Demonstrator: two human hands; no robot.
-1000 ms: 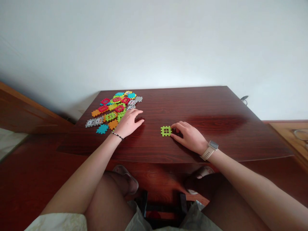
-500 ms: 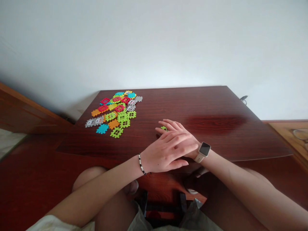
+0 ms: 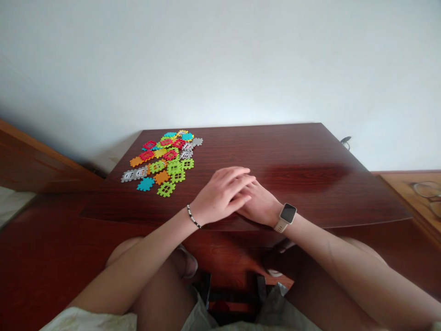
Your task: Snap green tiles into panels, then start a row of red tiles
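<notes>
A dark red-brown wooden table fills the middle of the view, with a white wall rising behind its far edge. Beyond its right side, a pair of glasses lies on a lighter wooden surface. On the table's left half sits a loose pile of interlocking plastic waffle tiles in red, orange, teal, grey, yellow and lime, some overlapping. A lime tile lies at the pile's near edge. Near the table's front edge, just right of the pile, the left hand lies across the right hand. The left fingers are pressed together and gently curved over the right hand. The right fingers are mostly hidden beneath, so their state cannot be told. A beaded bracelet circles the left wrist, a smartwatch the right.
</notes>
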